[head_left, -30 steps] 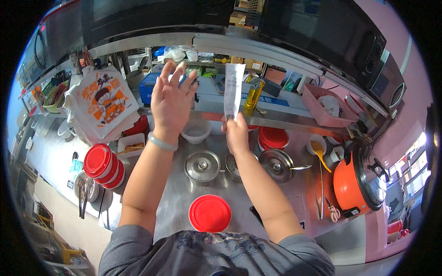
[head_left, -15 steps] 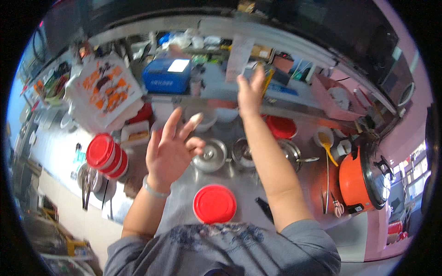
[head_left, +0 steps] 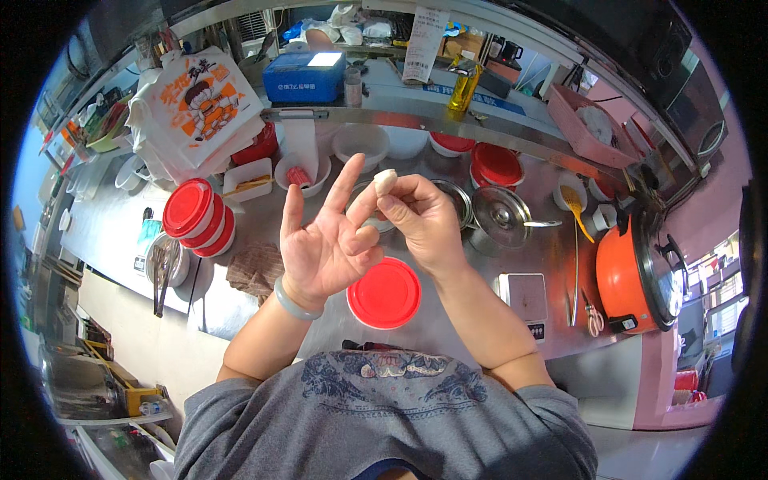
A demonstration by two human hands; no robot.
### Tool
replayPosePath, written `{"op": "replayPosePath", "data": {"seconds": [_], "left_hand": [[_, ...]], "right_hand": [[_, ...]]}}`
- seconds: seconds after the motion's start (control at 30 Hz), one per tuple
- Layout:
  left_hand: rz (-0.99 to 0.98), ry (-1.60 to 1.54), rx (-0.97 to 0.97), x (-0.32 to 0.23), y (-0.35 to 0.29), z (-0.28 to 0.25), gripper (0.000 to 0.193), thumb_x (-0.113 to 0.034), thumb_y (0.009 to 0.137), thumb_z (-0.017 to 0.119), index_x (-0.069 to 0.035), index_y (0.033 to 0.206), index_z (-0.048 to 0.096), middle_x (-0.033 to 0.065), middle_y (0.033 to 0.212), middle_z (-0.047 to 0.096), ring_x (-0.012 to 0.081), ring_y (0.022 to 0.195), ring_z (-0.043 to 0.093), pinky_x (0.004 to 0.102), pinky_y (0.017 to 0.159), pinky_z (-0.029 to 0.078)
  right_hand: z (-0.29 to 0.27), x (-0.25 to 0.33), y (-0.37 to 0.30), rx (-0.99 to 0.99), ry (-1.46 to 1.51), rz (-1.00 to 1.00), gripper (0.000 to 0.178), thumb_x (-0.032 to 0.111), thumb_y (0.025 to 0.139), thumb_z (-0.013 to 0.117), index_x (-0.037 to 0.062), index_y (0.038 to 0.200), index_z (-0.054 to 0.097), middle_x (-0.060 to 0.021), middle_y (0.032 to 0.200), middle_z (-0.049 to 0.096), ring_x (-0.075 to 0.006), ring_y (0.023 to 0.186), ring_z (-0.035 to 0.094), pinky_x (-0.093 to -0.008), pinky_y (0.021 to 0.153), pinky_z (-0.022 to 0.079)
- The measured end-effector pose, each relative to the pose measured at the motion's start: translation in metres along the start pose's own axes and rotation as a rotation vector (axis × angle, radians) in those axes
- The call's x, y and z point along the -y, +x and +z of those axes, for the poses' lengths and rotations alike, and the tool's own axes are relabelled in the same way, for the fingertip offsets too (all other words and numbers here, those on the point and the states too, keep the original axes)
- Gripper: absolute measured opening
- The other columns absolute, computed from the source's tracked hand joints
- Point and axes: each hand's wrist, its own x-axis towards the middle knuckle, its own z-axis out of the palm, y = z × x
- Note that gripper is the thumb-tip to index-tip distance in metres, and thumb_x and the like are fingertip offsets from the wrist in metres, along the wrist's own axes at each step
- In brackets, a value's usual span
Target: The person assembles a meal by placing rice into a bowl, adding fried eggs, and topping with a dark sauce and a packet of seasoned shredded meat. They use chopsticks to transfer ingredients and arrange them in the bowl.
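Observation:
My left hand (head_left: 324, 254) is raised palm up over the work surface, holding nothing. Two fingers stretch out apart, and those nearest my right hand curl inward. A small white fingertip covering (head_left: 386, 182) sits on the end of another finger, its material hard to tell. My right hand (head_left: 428, 220) pinches that covering between thumb and fingers. Below both hands stands a round tub with a red lid (head_left: 384, 293). A bracelet (head_left: 296, 301) circles my left wrist.
Red-lidded tubs (head_left: 198, 216) are stacked at left beside a brown cloth (head_left: 254, 268). A lidded steel pot (head_left: 501, 216) stands beyond my right arm. Farther right are a kitchen scale (head_left: 524, 298), scissors (head_left: 593, 316) and an orange cooker (head_left: 628, 276). A raised shelf (head_left: 376, 88) crosses the back.
My right hand has come down and back from the shelf to pinch the white covering on my left finger. The kitchen scale and steel pot are now less hidden by my right arm.

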Motion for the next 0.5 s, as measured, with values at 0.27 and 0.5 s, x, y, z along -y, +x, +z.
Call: {"op": "replayPosePath", "data": {"seconds": [0.27, 0.5], "left_hand": [[-0.001, 0.021, -0.115, 0.005, -0.034, 0.006, 0.072, -0.052, 0.092, 0.035, -0.017, 0.148, 0.005, 0.0083, 0.144, 0.037, 0.0071, 0.057, 0.043, 0.0272, 0.064, 0.037], [-0.138, 0.946, -0.754, -0.024, -0.133, -0.08, 0.06, -0.045, 0.093, 0.044, -0.013, 0.141, 0.031, 0.0123, 0.129, 0.048, 0.0194, 0.089, 0.058, 0.0306, 0.076, 0.047]], "right_hand": [[-0.003, 0.004, -0.017, 0.116, -0.286, 0.069, 0.011, 0.007, 0.083, 0.066, -0.0008, 0.091, 0.065, -0.0001, 0.083, 0.065, -0.0049, 0.075, 0.056, -0.0201, 0.067, 0.046], [-0.104, -0.063, -0.12, 0.115, -0.9, 0.449, 0.037, 0.019, 0.091, 0.055, -0.0017, 0.121, 0.053, -0.0201, 0.112, 0.06, -0.0238, 0.098, 0.062, -0.0325, 0.085, 0.048]]}}
